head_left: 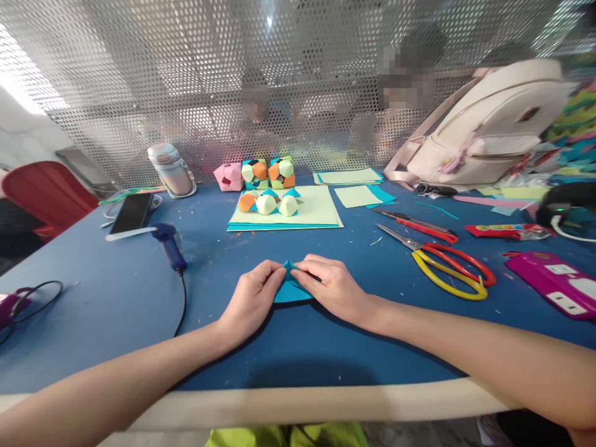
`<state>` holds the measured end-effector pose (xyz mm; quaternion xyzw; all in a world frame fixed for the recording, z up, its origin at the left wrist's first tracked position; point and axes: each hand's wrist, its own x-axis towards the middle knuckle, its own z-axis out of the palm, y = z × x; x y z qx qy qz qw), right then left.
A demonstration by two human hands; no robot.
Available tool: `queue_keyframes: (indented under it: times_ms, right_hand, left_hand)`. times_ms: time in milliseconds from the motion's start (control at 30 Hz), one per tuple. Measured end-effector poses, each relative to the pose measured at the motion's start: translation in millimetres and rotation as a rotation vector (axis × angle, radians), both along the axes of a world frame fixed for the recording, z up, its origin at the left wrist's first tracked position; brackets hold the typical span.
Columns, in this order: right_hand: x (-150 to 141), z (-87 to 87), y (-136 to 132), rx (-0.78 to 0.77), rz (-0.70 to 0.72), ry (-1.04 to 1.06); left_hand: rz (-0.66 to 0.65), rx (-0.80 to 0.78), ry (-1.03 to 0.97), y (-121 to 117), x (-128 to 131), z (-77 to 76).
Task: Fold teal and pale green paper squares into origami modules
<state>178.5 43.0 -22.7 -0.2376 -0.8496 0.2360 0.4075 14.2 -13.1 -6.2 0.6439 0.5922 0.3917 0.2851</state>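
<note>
A piece of blue paper (292, 294), partly folded, lies on the table in front of me. My left hand (254, 295) pinches its left side between thumb and fingers. From the right, my right hand (333, 285) pinches the same paper, and the fingertips of both hands almost meet at a small raised fold. My fingers hide part of the folds. Beyond the hands, several small folded paper pieces (266, 205) in orange, pale green and blue rest on a stack of pale green and blue paper (311, 214).
Folded paper balls (255, 174) stand behind the stack. To the right lie scissors (447, 267), a box cutter (419, 225) and a purple case (554, 282). A blue glue gun (168, 245), a phone (133, 213) and a bottle (172, 171) are left. A backpack (493, 130) leans against the perforated metal screen (195, 81).
</note>
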Motion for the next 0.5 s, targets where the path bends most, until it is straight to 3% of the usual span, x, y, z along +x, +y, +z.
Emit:
queue_keyframes:
  times_ms: [500]
  right_hand:
    - [1.4,1.0,-1.2,0.020,0.043,0.007]
  left_hand:
    - [-0.002,0.003,-0.016,0.8,0.9,-1.5]
